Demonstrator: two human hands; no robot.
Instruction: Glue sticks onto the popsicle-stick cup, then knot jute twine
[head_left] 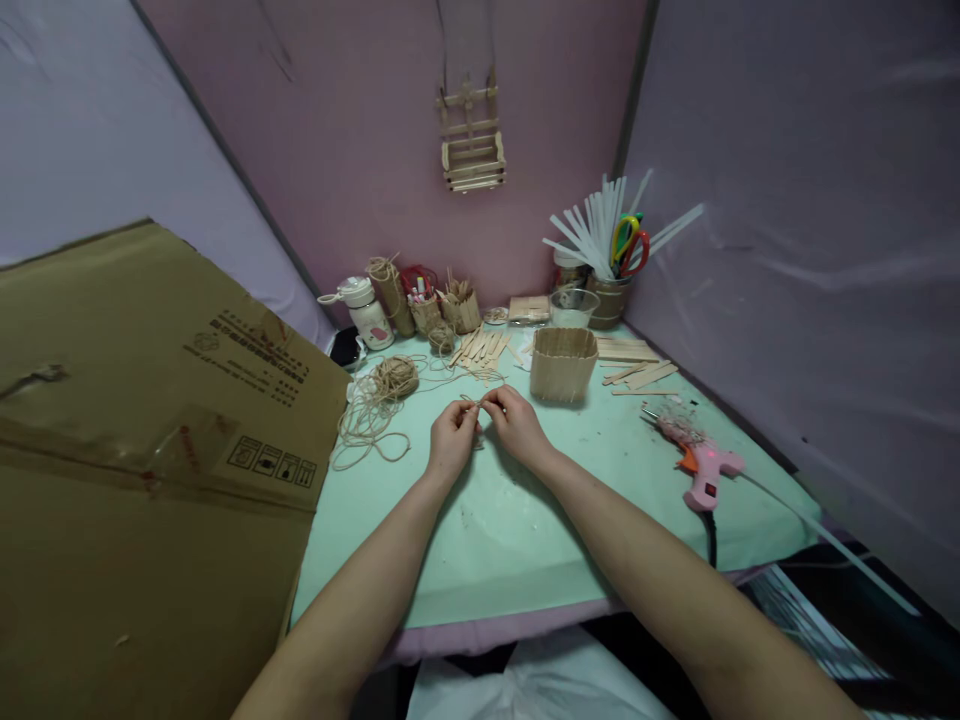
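My left hand (452, 437) and my right hand (513, 420) meet over the middle of the pale green table (510, 540). Both pinch a thin strand of jute twine (474, 403) between their fingertips. The strand runs left to a loose heap and ball of twine (379, 395). Just beyond my right hand stands a small box of popsicle sticks (562, 364).
A large cardboard box (150, 450) fills the left side. A pink glue gun (701, 465) lies at the right with its cord over the edge. Loose popsicle sticks (484, 350), a cup of glue sticks and scissors (609, 250), a white bottle (367, 312) and small holders line the back. A stick basket (471, 150) hangs on the wall.
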